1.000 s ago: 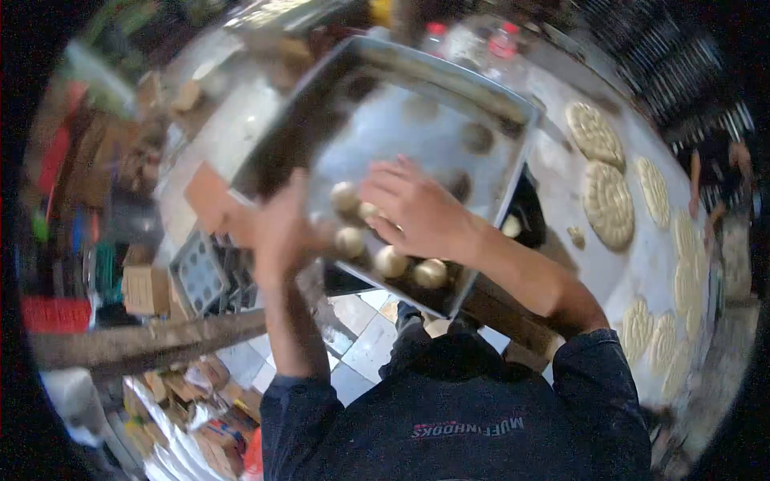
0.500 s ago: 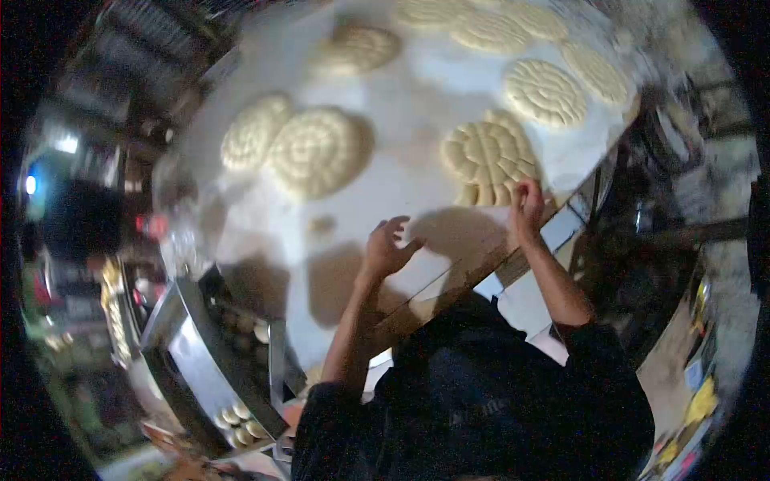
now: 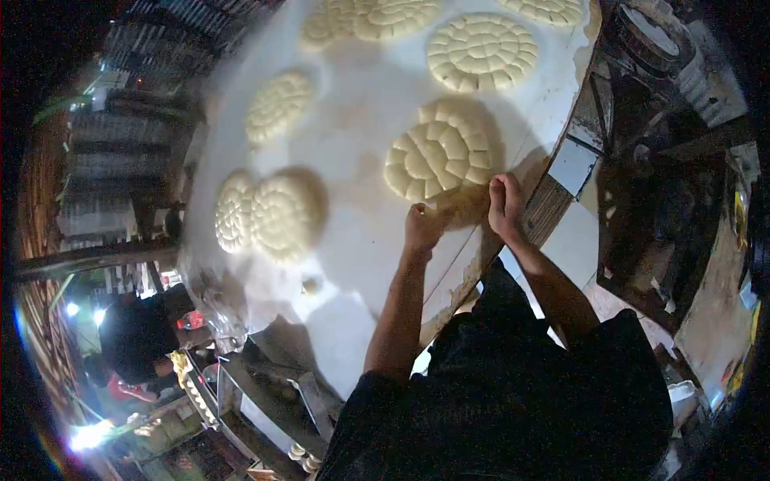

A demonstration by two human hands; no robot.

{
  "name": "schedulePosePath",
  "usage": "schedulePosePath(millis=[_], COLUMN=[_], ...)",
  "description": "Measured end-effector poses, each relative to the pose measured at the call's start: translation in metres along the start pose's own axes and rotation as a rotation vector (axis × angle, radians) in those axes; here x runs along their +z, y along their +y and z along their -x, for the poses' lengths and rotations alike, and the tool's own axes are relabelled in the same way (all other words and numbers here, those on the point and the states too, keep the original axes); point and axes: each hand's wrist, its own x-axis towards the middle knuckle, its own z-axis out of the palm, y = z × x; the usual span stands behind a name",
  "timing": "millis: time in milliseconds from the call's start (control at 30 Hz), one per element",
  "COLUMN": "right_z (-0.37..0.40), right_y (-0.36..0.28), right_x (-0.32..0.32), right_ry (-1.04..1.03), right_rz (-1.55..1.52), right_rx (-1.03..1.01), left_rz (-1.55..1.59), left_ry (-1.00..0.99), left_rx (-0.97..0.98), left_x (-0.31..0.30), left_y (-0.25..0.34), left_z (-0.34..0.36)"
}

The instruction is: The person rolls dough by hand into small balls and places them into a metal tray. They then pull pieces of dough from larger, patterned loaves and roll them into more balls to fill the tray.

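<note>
On the white tabletop (image 3: 353, 152) lies a pale round of dough (image 3: 437, 154), scored into many segments, with a straight seam across its middle. My left hand (image 3: 423, 230) is closed at the near edge of this round, thumb and fingers pressed together. Close by on the right, my right hand (image 3: 505, 207) is also closed, its fingertips curled beside the round's lower right edge. A dark shadow falls between the hands. What the fingers of either hand pinch, if anything, I cannot tell.
More segmented dough rounds (image 3: 481, 52) lie at the back, and an overlapping pair (image 3: 281, 215) lies left. A small dough scrap (image 3: 310, 285) sits nearer. Metal trays (image 3: 269, 417) stand lower left, near a red-labelled bottle (image 3: 191, 321). The table's worn wooden edge (image 3: 549, 210) runs along the right.
The view has turned, shifting the table. My left hand, earlier open with spread fingers away from the dough, has moved over to its near edge and closed. My right hand stays closed near the dough.
</note>
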Motion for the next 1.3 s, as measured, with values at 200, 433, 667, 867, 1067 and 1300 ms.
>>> schedulePosePath(millis=[200,433,667,867,1067,1300], right_z=[0.004,0.185,0.261,0.172,0.060,0.111], right_y=[-0.023,-0.133,-0.148,-0.107,-0.088,-0.128], right_x=[-0.004,0.050,0.093,0.083,0.057,0.147], right_ry=[-0.074,-1.040,-0.716,-0.329,-1.023,-1.028], right_rz=[-0.165,-0.426,-0.421,-0.316,0.294,0.071], right_rx=[0.064,0.138,-0.058,0.116,-0.822,-0.644], left_rz=[0.588,0.745,0.157,0.755,-0.569,-0.157], left_ry=[0.081,0.326,0.747,0.891,0.659,0.951], left_rx=[0.278,0.453,0.573,0.398,0.199,0.493], left_x=[-0.070,-0.118,-0.144,-0.145,-0.215,-0.167], left_y=[-0.076,-0.192,-0.236,-0.239,-0.223,-0.141], left_z=[0.073,0.181,0.232,0.269,0.247,0.146])
